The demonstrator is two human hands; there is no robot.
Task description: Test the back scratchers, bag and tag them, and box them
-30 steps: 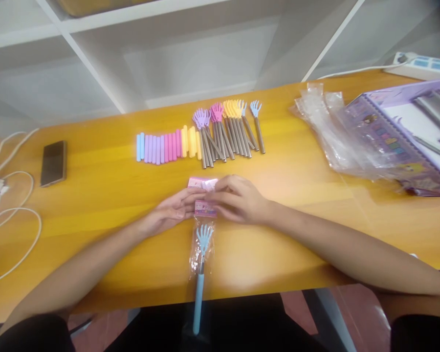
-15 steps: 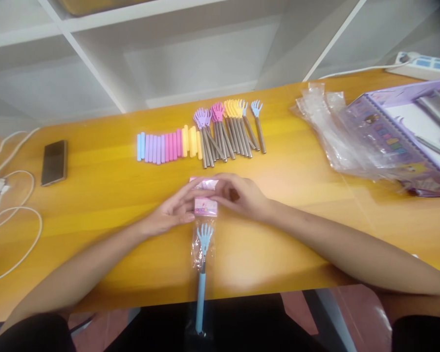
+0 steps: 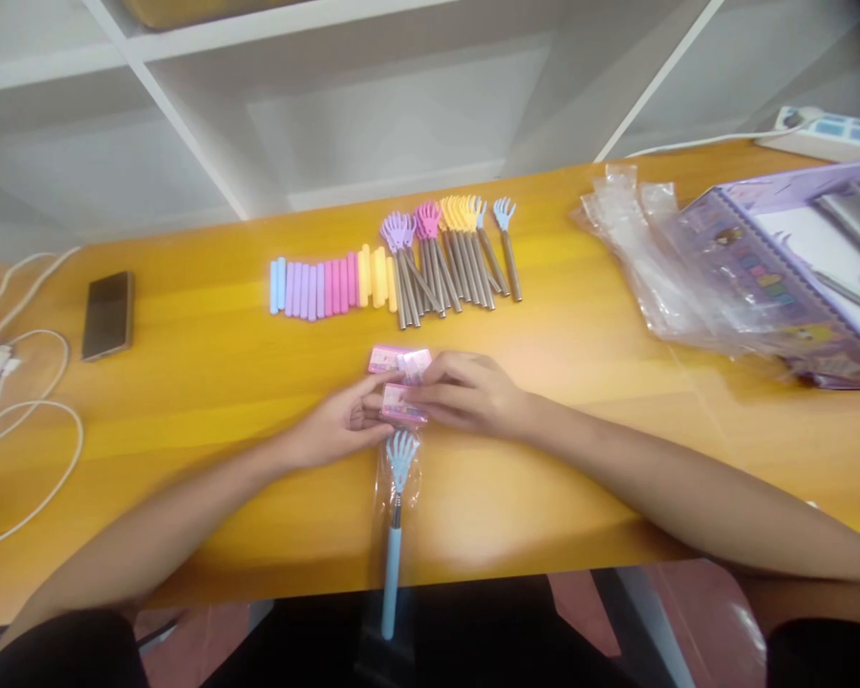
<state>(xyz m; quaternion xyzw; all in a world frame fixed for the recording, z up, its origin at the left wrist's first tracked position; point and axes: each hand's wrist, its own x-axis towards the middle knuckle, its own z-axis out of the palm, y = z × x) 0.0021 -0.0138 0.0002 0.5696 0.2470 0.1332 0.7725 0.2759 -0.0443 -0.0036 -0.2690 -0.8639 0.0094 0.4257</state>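
A: What lies at the far left of the wooden table (image 3: 207, 382)?

B: White cables (image 3: 29, 420) at the edge, then a dark phone (image 3: 107, 314) lying flat.

A: And the left hand (image 3: 336, 430)?

B: It rests on the table near the centre, fingers pinched on the left edge of the pink header card (image 3: 401, 403), which sits between the two hands. A second pink card (image 3: 399, 360) lies just behind it, touching the table.

A: Where is the packaged item itself?

B: The blue back scratcher (image 3: 396, 516) lies in its clear sleeve, claw end just below the card, handle pointing toward the person and overhanging the near table edge.

A: The right hand (image 3: 473, 394)?

B: Curled over the card's right side, fingertips gripping it; the thumb is hidden.

A: Behind the hands?

B: A row of coloured grip sleeves (image 3: 330, 285), then a row of claw-headed scratchers (image 3: 451, 253) with metal shafts, touching one another.

A: Farther right?

B: A pile of clear plastic bags (image 3: 637, 258), partly overlapping a purple display box (image 3: 781, 277); a white power strip (image 3: 831, 131) at the back corner.
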